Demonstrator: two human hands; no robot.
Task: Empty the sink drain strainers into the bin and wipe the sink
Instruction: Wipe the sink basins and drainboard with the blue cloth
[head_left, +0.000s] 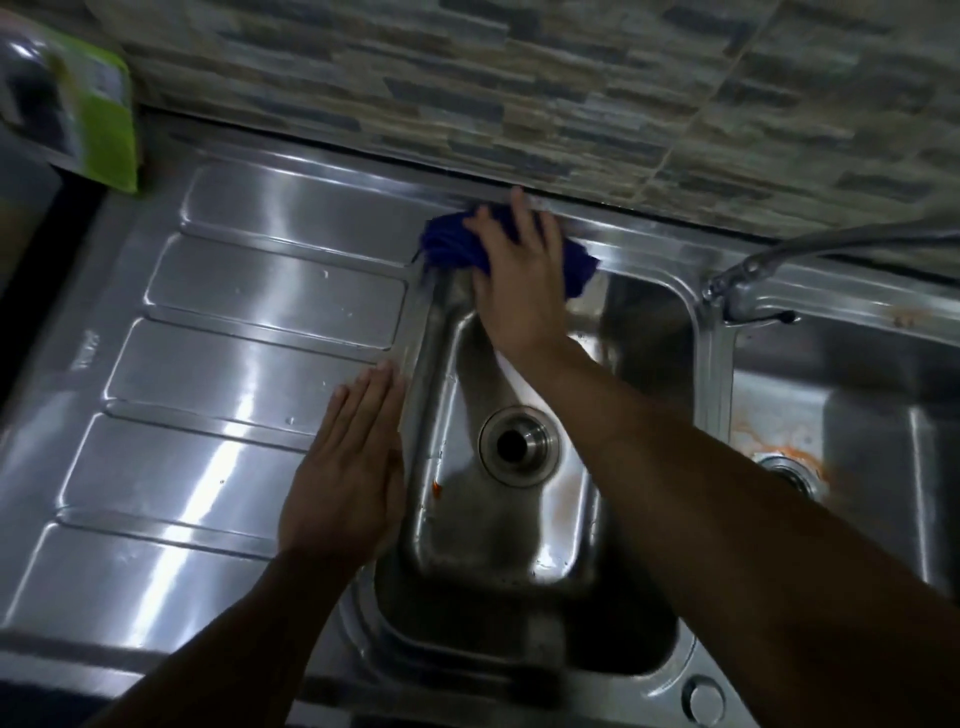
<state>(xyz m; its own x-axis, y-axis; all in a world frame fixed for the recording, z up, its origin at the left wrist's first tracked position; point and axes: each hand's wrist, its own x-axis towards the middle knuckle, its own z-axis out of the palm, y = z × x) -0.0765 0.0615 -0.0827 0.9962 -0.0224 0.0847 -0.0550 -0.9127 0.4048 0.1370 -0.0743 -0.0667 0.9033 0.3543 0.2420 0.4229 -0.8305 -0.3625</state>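
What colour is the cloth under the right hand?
Dark blue. The cloth shows in the head view, pressed by the right hand at the sink's back rim.

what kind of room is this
Probably a home kitchen: a stainless steel double sink with a ribbed draining board, a tap at its back rim, and a stone-pattern tiled wall behind.

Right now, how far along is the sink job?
Looks done: left basin drain shows a clean open hole, apparently emptied. In hand: right hand presses the blue cloth along that basin's back rim; left hand rests flat on the drainboard. Left: orange stains around the right basin drain, plus an orange speck on the left basin floor.
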